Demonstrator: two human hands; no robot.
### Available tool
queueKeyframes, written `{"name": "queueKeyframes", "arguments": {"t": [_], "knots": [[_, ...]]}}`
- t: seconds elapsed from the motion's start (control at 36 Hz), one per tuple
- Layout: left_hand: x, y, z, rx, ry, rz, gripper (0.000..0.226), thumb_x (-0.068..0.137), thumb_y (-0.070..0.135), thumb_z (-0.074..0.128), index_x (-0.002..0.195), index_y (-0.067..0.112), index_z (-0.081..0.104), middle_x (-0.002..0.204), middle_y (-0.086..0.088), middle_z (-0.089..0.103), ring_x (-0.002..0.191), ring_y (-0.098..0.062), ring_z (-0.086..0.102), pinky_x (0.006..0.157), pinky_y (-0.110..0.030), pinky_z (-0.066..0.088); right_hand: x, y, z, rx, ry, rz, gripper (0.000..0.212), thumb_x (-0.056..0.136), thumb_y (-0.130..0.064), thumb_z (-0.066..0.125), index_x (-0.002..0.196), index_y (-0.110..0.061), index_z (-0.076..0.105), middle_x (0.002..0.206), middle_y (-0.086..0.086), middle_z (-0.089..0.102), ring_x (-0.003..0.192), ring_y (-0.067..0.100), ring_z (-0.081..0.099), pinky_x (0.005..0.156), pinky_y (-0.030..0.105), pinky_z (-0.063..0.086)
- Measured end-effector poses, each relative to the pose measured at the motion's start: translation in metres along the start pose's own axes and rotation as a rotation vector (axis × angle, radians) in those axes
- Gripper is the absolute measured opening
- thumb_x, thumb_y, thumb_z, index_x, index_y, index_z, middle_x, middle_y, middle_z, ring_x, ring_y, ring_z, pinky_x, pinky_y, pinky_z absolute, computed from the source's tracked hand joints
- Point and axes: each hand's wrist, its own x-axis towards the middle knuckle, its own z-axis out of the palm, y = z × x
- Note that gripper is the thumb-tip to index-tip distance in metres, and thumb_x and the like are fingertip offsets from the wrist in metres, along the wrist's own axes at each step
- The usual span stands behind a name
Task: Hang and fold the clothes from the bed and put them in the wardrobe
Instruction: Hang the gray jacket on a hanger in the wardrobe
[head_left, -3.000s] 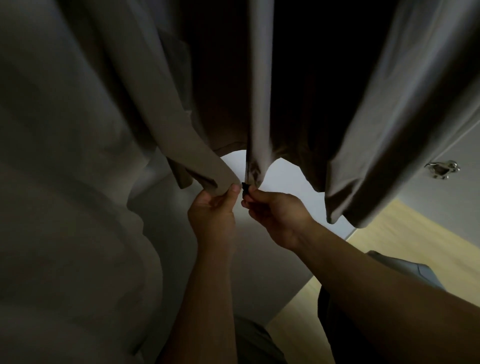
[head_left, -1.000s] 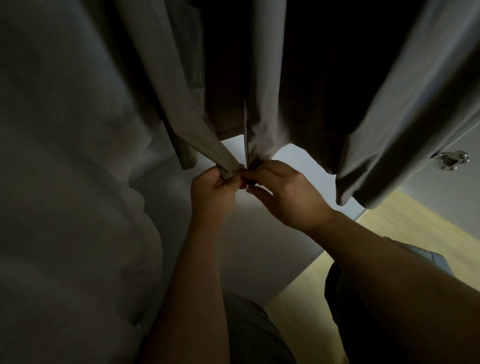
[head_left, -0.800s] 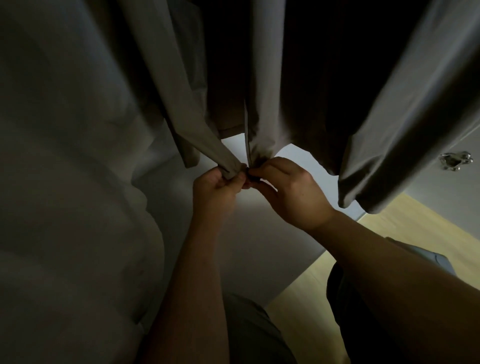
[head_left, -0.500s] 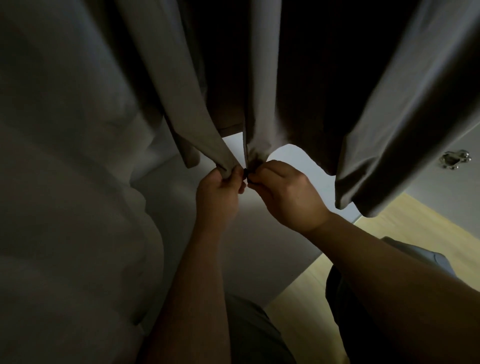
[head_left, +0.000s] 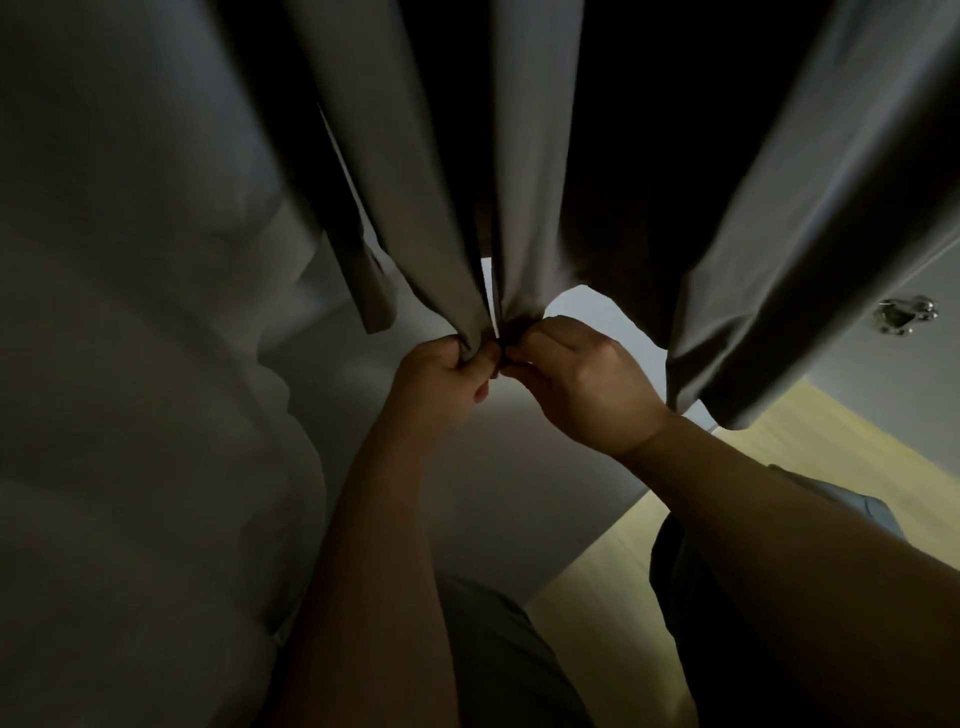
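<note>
head view: the left hand (head_left: 441, 379) pinches the left front edge of the hanging jacket (head_left: 530, 182); the right hand (head_left: 576, 384) pinches the dark zip (head_left: 500, 358) at the hem. since a second ago both edges have drawn closer, so zipping looks about to start.

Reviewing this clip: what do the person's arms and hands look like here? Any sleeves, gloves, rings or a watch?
Both forearms are bare up to the lower edge of the picture, so no sleeves show. The left hand and right hand are ungloved. No ring, watch or wristband shows on the sides in view, though the light is dim and the fingertips are tucked against the grey hanging garment.
</note>
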Motion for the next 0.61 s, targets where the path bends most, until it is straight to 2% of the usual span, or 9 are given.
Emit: {"name": "queueKeyframes", "arguments": {"t": [0.06,0.19,0.31,0.36,0.39,0.44,0.53,0.61], "knots": [[0.000,-0.001,0.000,0.003,-0.016,-0.009,0.035,0.098,0.038,0.060,0.066,0.025,0.061,0.050,0.017,0.059,0.053,0.007,0.057,0.050,-0.007,0.040,0.000,0.000,0.000,-0.001,0.015,0.008,0.022,0.094,-0.022,0.063,0.097,-0.003,0.073,0.089,0.014,0.071,0.078,0.032,0.068,0.070,0.039,0.059],[-0.001,-0.004,0.000,-0.013,-0.023,-0.013,0.030,0.097,0.040,0.060,0.070,0.027,0.064,0.058,0.015,0.064,0.059,0.008,0.060,0.063,-0.018,0.045,0.000,-0.001,0.001,0.010,-0.009,0.015,0.024,0.095,-0.022,0.062,0.098,-0.002,0.073,0.090,0.015,0.071,0.079,0.032,0.068,0.073,0.040,0.059],[-0.007,-0.004,0.008,-0.021,0.108,0.092,0.020,0.095,0.036,0.063,0.078,0.027,0.067,0.067,0.015,0.068,0.068,0.009,0.065,0.059,-0.004,0.045,0.002,-0.002,0.004,0.154,-0.023,0.184,0.015,0.094,-0.016,0.069,0.101,-0.003,0.073,0.091,0.010,0.070,0.080,0.023,0.066,0.075,0.036,0.056],[-0.008,-0.004,0.009,-0.024,0.173,0.141,0.013,0.093,0.030,0.068,0.085,0.021,0.073,0.070,0.017,0.068,0.071,0.007,0.067,0.063,-0.002,0.046,0.003,-0.002,0.005,0.220,-0.030,0.263,0.013,0.092,-0.015,0.072,0.100,-0.005,0.073,0.090,0.006,0.070,0.079,0.015,0.064,0.075,0.033,0.056],[-0.008,-0.004,0.009,-0.015,0.204,0.160,0.014,0.092,0.028,0.070,0.087,0.016,0.075,0.071,0.016,0.069,0.073,0.003,0.069,0.065,-0.004,0.047,0.003,-0.003,0.005,0.242,-0.034,0.295,0.013,0.091,-0.015,0.073,0.100,-0.006,0.073,0.090,0.005,0.070,0.079,0.013,0.064,0.076,0.033,0.056],[-0.007,-0.003,0.008,0.008,0.250,0.176,0.018,0.090,0.026,0.072,0.089,0.008,0.076,0.077,0.006,0.074,0.076,-0.005,0.070,0.073,-0.016,0.052,0.003,-0.005,0.006,0.278,-0.034,0.336,0.013,0.088,-0.015,0.076,0.098,-0.007,0.074,0.090,0.003,0.071,0.079,0.011,0.066,0.077,0.033,0.057],[-0.007,-0.001,0.006,0.012,0.249,0.179,0.017,0.092,0.021,0.070,0.093,0.006,0.076,0.084,0.003,0.075,0.077,-0.003,0.069,0.078,-0.026,0.053,0.004,-0.008,0.004,0.351,-0.049,0.383,0.021,0.086,-0.026,0.078,0.098,-0.008,0.075,0.093,0.001,0.073,0.082,0.011,0.070,0.079,0.033,0.058],[-0.007,-0.003,0.005,0.059,0.232,0.183,0.016,0.093,0.019,0.068,0.096,0.005,0.076,0.089,-0.002,0.076,0.084,-0.010,0.071,0.083,-0.033,0.057,0.006,-0.008,0.001,0.372,-0.070,0.393,0.029,0.083,-0.033,0.079,0.097,-0.008,0.077,0.094,0.002,0.075,0.084,0.013,0.072,0.080,0.035,0.059]]}}
